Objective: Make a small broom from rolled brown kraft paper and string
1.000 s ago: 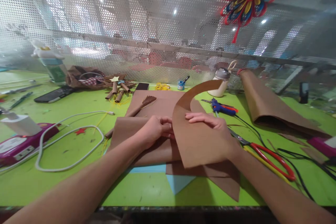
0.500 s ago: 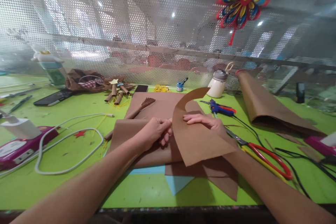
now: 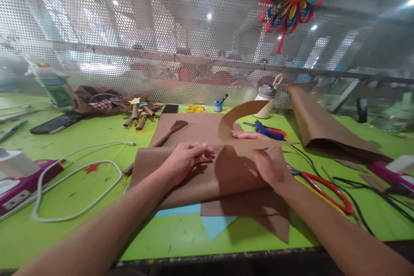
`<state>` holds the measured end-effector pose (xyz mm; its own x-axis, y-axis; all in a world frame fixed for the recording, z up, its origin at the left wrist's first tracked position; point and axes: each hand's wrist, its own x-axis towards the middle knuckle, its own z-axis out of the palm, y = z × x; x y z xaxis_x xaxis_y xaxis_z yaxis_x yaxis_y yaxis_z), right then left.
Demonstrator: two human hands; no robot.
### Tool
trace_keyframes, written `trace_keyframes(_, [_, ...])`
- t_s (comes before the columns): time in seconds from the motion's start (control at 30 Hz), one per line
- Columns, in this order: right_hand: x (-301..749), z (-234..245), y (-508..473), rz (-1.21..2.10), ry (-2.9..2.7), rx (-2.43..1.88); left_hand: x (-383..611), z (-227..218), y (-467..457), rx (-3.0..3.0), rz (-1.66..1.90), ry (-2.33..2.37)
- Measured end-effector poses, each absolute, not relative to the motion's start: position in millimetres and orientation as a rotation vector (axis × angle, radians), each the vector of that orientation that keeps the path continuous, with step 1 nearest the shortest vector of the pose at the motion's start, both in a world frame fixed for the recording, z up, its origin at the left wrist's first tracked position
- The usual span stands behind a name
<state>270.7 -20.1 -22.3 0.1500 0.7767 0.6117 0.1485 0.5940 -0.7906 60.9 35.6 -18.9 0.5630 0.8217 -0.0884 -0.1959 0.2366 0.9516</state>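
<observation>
Brown paper sheets (image 3: 194,181) lie stacked on the green table (image 3: 97,189) before me. My right hand (image 3: 263,159) grips a curved brown paper piece (image 3: 241,114), lifted almost edge-on, thumb below and fingers behind it. Resting on the stack just left of that piece, my left hand (image 3: 186,159) has its fingers curled and pinched together; what they hold is not clear. A blue paper corner (image 3: 215,224) pokes out under the stack.
Red-handled scissors (image 3: 323,187) and black cables lie to the right, a blue glue gun (image 3: 267,129) and a white bottle (image 3: 265,101) behind. A rolled brown sheet (image 3: 323,129) sits far right. At left are a white cable (image 3: 74,177), a phone (image 3: 51,124) and paper tubes (image 3: 137,116).
My right hand has tipped the curved piece up and back, so it now shows nearly edge-on. My left hand has let go of its edge and rests on the stack.
</observation>
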Motion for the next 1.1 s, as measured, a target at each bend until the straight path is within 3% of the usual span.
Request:
trace_keyframes(0.5, [269, -14, -24, 0.641, -1.877, -0.789, 53, -9, 37, 1.09, 0.612, 0.507])
trace_keyframes(0.67, [256, -14, -31, 0.486, -1.882, -0.932, 61, -9, 31, 1.24, 0.613, 0.755])
trace_keyframes(0.93, [251, -30, -28, 0.239, -1.654, -1.393, 69, -13, 30, 1.194, 0.783, 0.773])
trace_keyframes(1.1, [231, -20, -54, 0.148, -2.252, -1.423, 60, -7, 43, 1.487, 0.851, 1.046])
